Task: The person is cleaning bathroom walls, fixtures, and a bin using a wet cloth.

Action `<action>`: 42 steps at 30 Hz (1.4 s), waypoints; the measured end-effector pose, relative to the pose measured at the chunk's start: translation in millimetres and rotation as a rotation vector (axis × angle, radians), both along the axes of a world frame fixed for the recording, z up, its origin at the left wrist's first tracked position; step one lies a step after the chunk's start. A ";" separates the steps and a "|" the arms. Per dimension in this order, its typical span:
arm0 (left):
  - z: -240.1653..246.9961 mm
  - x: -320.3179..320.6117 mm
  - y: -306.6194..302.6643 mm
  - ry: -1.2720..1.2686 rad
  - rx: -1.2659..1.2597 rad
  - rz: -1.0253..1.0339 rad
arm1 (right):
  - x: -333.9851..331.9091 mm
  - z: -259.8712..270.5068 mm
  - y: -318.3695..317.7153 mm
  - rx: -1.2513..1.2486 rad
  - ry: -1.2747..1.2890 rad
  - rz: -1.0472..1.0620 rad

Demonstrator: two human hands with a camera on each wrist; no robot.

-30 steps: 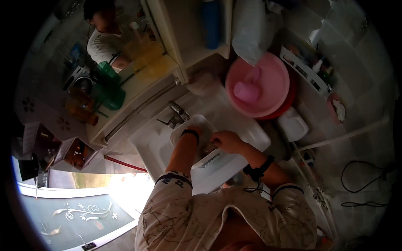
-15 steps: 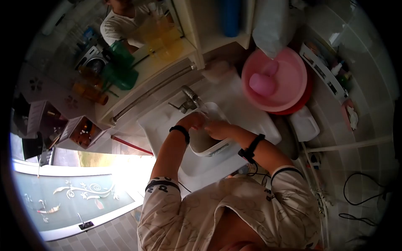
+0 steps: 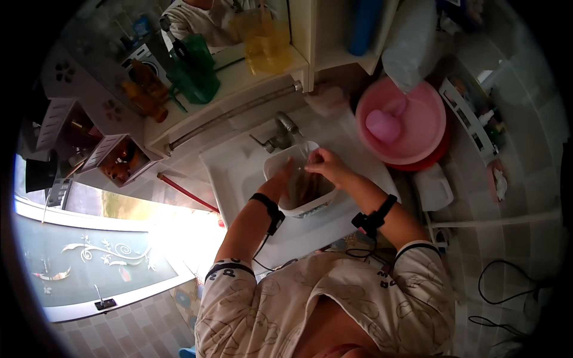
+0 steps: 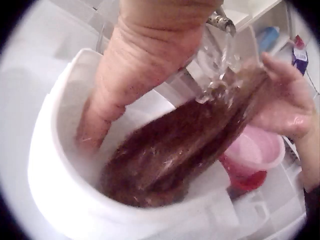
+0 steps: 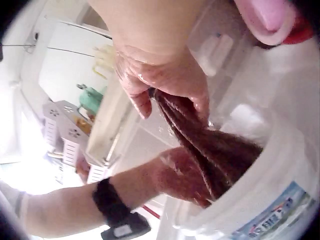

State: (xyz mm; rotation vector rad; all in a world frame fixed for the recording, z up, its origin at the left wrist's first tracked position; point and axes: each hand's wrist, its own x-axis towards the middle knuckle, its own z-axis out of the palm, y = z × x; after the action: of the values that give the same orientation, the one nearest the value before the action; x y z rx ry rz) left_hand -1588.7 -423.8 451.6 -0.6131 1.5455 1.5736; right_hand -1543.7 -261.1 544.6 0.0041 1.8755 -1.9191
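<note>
A soaked brown cloth [image 4: 170,155] slants up out of a white plastic tub [image 4: 40,165] set in the sink. My right hand [image 5: 167,80] pinches its upper end between thumb and fingers, close to the running water [image 4: 225,70]. The lower part of the cloth lies inside the tub. My left hand [image 3: 284,180] reaches down into the tub beside the cloth, along the left wall. Its fingers [image 4: 90,135] point downward, and their tips are hidden in cloudy water. The tub has a printed label [image 5: 272,215].
The faucet [image 3: 286,124] stands behind the tub on the white sink [image 3: 224,161]. To the right sits a pink basin [image 3: 412,143] with a pink scoop [image 3: 384,126] in it. Above runs a shelf [image 3: 236,83] bearing a green jug [image 3: 197,74].
My right hand has lifted one end of the brown cloth from the tub toward the faucet. Both hands were low and close together inside the tub; they now stand further apart.
</note>
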 end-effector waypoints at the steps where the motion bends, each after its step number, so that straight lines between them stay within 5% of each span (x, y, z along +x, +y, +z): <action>1: -7.8 2.2 3.0 -0.034 0.043 0.075 | 4.8 12.8 -1.1 -0.147 0.069 -0.127; 2: -11.0 5.8 6.7 -0.068 0.085 0.150 | 11.8 23.0 -5.9 -0.147 0.069 -0.137; 3: 8.7 14.4 10.4 -0.217 0.477 0.199 | 21.1 31.1 -16.2 -0.018 0.249 -0.195; 6: 10.5 22.8 20.9 -0.100 0.379 0.332 | 34.8 2.4 -54.8 0.079 0.576 -0.325; 8: 13.4 26.1 22.9 -0.041 0.279 0.377 | 39.4 -15.8 -69.2 0.388 0.746 -0.378; 13: 18.0 35.1 28.5 0.044 0.133 0.454 | 12.4 -69.9 -37.3 0.600 0.436 -0.417; 15: 6.0 18.8 21.2 0.060 0.175 0.455 | 2.3 -59.9 -20.3 1.098 0.283 -0.115; 19: -16.5 -6.6 -12.1 0.216 0.299 0.479 | -8.7 -63.5 -27.6 1.136 0.525 -0.182; 21: 9.7 -0.7 -31.1 0.171 0.315 0.340 | -6.0 -39.4 -31.0 1.198 0.508 0.183; 23: 15.8 6.0 -34.8 0.132 0.336 0.196 | 3.5 -68.9 -30.8 1.013 0.528 0.073; 25: -0.7 14.9 -29.4 0.117 0.052 0.195 | 0.0 -90.8 -31.9 0.831 0.546 -0.031; 27: 9.5 22.8 -24.8 0.076 0.020 0.208 | -10.0 -94.3 -38.4 1.251 0.398 0.885; 28: 15.4 24.8 -24.2 0.033 -0.017 0.217 | -14.0 -95.2 -37.7 1.253 0.401 0.884; 30: 33.6 29.4 -20.0 0.016 0.058 0.266 | -19.7 -83.0 -33.0 0.433 0.167 0.507; 31: 38.2 30.3 -17.5 -0.004 0.134 0.312 | -16.9 -41.9 -30.8 0.350 -0.042 0.392; 33: 31.0 28.2 -21.8 0.096 0.291 0.163 | -8.5 14.3 -23.1 0.105 0.100 0.250; 35: 39.2 31.0 -24.7 0.193 0.440 0.011 | -5.2 57.9 -14.0 0.050 0.176 0.160; 38: 69.7 29.5 -27.9 0.653 0.235 -0.225 | -7.6 84.0 3.7 0.079 0.415 0.128; 40: 60.9 13.0 -38.1 0.552 0.495 -0.266 | -8.8 90.1 17.5 0.192 0.549 0.092; 42: 72.3 11.7 -45.1 0.583 0.363 -0.176 | -7.7 91.1 26.4 0.304 0.683 0.055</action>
State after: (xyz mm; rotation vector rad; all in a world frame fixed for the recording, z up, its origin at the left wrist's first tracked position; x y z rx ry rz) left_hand -1577.0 -468.9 523.9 0.2022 1.5968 1.9292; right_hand -1551.4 -234.7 635.7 -0.6758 2.5486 -1.6981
